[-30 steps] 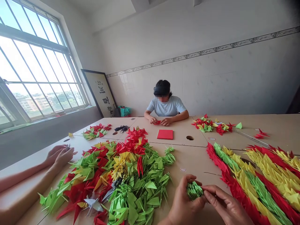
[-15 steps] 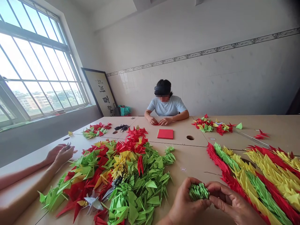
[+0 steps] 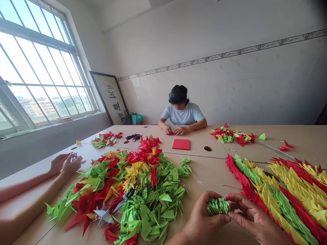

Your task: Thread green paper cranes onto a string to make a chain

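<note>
My left hand [image 3: 206, 217] is wrapped round a short, tightly packed stack of green folded paper [image 3: 218, 206], with the thumb below and the fingers above. At the stack's right end, my right hand [image 3: 251, 216] holds it between thumb and fingertips. Both hands are above the table's near edge, right of centre. To their left spreads a large pile of green folded paper pieces [image 3: 145, 217] mixed with red, yellow and pale ones. Long strands of yellow folded paper [image 3: 293, 180], with red and green ones, lie to the right.
Another person's hands [image 3: 65, 165] hold a small dark item at the left. Across the table, a person in a light shirt [image 3: 182, 114] handles red paper near a red paper stack [image 3: 181, 144]. A thin needle-like piece [image 3: 232, 186] lies beyond my hands. Smaller piles and black cord [image 3: 133, 137] lie farther back.
The green stack now shows a little more of its right side between my hands. The view has shifted slightly, and the hands at the left have turned a little around their small item.
</note>
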`<action>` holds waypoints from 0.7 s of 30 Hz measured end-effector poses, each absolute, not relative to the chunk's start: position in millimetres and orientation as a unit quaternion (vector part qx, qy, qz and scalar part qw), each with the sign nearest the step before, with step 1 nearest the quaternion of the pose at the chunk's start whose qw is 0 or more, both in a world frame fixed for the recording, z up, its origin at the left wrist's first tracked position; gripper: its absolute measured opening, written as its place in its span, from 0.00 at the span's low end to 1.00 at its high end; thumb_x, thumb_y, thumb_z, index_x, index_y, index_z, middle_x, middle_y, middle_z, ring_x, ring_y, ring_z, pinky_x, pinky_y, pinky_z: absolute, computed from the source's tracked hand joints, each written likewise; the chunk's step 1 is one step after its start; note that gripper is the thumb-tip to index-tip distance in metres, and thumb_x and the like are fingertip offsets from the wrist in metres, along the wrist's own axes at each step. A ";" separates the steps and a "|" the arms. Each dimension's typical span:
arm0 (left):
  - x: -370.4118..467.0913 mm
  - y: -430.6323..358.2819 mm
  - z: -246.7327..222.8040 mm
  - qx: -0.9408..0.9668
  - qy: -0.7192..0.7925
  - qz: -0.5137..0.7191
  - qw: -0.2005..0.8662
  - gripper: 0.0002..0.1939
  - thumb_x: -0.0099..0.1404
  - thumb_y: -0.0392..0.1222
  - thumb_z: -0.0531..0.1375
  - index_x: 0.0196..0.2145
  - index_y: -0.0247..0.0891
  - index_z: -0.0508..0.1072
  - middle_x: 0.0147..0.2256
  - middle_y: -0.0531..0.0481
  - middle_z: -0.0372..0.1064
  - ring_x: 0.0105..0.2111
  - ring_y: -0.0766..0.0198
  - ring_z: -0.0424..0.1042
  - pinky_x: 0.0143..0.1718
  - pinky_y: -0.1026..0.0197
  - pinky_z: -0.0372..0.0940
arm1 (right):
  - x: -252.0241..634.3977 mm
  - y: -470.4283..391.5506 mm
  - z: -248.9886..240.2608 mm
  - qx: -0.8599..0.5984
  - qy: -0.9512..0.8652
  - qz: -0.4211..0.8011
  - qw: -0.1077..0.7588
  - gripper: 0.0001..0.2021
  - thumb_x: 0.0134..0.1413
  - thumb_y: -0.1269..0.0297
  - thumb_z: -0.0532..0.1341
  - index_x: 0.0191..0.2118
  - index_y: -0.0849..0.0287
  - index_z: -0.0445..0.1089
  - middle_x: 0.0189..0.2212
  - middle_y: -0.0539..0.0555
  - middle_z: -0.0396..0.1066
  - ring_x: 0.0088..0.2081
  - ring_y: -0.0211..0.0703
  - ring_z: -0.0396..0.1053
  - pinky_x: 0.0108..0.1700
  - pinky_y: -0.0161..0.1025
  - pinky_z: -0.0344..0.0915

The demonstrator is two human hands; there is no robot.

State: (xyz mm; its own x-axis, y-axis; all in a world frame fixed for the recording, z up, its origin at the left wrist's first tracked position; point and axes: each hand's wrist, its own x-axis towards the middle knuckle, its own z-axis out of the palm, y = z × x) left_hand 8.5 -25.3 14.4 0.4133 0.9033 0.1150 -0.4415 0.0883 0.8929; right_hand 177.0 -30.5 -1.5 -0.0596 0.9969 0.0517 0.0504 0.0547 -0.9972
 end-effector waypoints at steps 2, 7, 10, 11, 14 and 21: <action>10.2 -24.9 11.9 0.460 0.233 0.485 0.707 0.26 0.43 0.45 0.71 0.37 0.37 0.63 0.32 0.50 0.68 0.33 0.66 0.66 0.35 0.63 0.57 | 178.5 -30.3 -1.9 -0.475 -0.543 0.496 0.483 0.16 0.43 0.59 0.65 0.42 0.49 0.71 0.34 0.51 0.74 0.38 0.45 0.72 0.40 0.37 0.70; 11.9 -23.8 4.9 0.461 0.263 0.487 0.694 0.31 0.40 0.45 0.72 0.40 0.39 0.62 0.34 0.51 0.64 0.33 0.65 0.67 0.34 0.63 0.58 | 177.1 -31.1 5.6 -0.475 -0.556 0.513 0.451 0.17 0.43 0.58 0.65 0.42 0.52 0.72 0.38 0.55 0.74 0.41 0.49 0.72 0.44 0.43 0.68; 11.3 -24.7 3.4 0.474 0.265 0.481 0.688 0.33 0.40 0.47 0.72 0.42 0.40 0.63 0.37 0.50 0.63 0.36 0.62 0.68 0.36 0.62 0.59 | 173.9 -34.0 10.2 -0.475 -0.555 0.529 0.431 0.17 0.43 0.56 0.64 0.42 0.52 0.72 0.41 0.55 0.74 0.38 0.48 0.72 0.44 0.44 0.68; 11.1 -25.1 3.7 0.479 0.268 0.479 0.685 0.33 0.41 0.47 0.71 0.43 0.40 0.63 0.37 0.49 0.64 0.36 0.62 0.68 0.36 0.61 0.59 | 173.2 -35.0 10.8 -0.476 -0.555 0.532 0.428 0.17 0.44 0.56 0.64 0.43 0.52 0.71 0.42 0.55 0.74 0.36 0.47 0.73 0.43 0.44 0.69; 10.8 -26.1 5.8 0.482 0.280 0.477 0.679 0.34 0.38 0.47 0.72 0.43 0.40 0.64 0.37 0.49 0.64 0.36 0.61 0.68 0.36 0.61 0.59 | 173.2 -36.3 8.8 -0.480 -0.569 0.514 0.427 0.17 0.45 0.57 0.63 0.44 0.51 0.70 0.42 0.54 0.73 0.34 0.45 0.72 0.42 0.43 0.69; 11.9 -23.8 2.6 0.496 0.297 0.465 0.670 0.36 0.33 0.45 0.74 0.41 0.37 0.67 0.34 0.50 0.66 0.32 0.64 0.66 0.34 0.63 0.60 | 176.1 -35.0 3.6 -0.480 -0.599 0.473 0.432 0.15 0.45 0.58 0.63 0.42 0.51 0.71 0.47 0.55 0.70 0.34 0.45 0.72 0.42 0.42 0.69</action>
